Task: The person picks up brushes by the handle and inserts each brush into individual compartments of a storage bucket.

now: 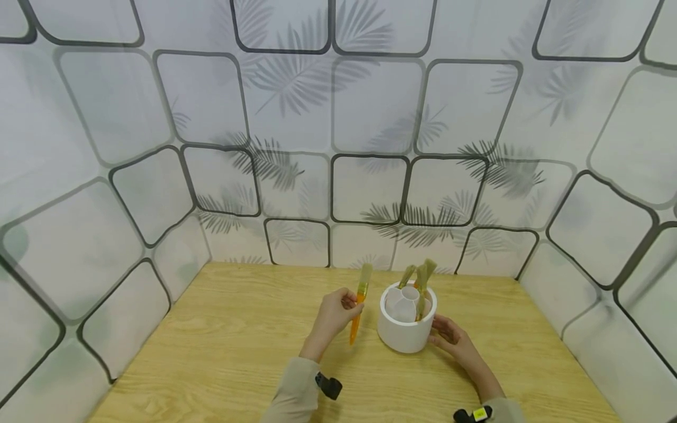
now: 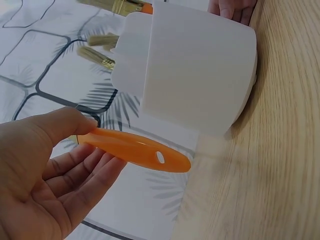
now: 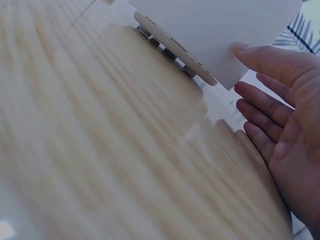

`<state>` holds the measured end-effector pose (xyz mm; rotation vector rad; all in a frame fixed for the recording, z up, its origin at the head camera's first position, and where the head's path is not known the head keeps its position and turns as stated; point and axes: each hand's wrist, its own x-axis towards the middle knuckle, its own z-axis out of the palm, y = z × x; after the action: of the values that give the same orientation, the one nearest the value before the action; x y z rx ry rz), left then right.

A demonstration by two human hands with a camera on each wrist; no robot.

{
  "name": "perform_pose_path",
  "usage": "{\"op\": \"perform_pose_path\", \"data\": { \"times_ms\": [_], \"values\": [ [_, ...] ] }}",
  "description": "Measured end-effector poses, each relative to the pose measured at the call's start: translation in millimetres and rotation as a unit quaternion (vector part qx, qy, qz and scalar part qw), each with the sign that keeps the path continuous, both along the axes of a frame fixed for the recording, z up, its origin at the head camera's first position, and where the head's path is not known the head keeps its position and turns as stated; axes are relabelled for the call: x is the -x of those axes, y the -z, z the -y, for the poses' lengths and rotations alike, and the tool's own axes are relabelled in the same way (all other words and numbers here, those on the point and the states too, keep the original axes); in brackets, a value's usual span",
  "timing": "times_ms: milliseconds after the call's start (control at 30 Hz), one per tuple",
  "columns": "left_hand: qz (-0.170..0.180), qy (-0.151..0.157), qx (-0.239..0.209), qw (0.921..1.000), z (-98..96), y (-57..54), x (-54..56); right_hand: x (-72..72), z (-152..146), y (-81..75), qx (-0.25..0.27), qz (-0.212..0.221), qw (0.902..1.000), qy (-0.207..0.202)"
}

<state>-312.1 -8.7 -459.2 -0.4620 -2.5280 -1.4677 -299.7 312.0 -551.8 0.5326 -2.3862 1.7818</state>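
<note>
Between thumb and fingers, my left hand [image 1: 338, 309] pinches a paintbrush [image 1: 362, 299] upright, bristles up. Its orange handle [image 2: 137, 150] has a small hole near the end and points down over the table. Just right of it stands a round white holder [image 1: 404, 336] with inner compartments. Several more brushes [image 1: 425, 273] stick up out of the holder, bristles upward. My right hand [image 1: 456, 342] is at the holder's right side, its thumb on the white wall and its other fingers loosely extended, as the right wrist view shows [image 3: 285, 100].
The wooden table [image 1: 238, 341] carries the holder near its back edge. Behind and on both sides hang pale walls [image 1: 296, 188] with a dark rounded-square and leaf pattern. In the right wrist view, a thin base [image 3: 175, 47] on small feet shows beneath the holder.
</note>
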Motion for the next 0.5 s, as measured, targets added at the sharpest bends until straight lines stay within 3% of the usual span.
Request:
{"op": "perform_pose_path", "data": {
  "times_ms": [500],
  "values": [
    [-0.013,-0.007,-0.013,0.9998,-8.8,-4.0,-2.2,0.4,-0.7,1.4,0.001,0.009,1.0,0.004]
  ]
}}
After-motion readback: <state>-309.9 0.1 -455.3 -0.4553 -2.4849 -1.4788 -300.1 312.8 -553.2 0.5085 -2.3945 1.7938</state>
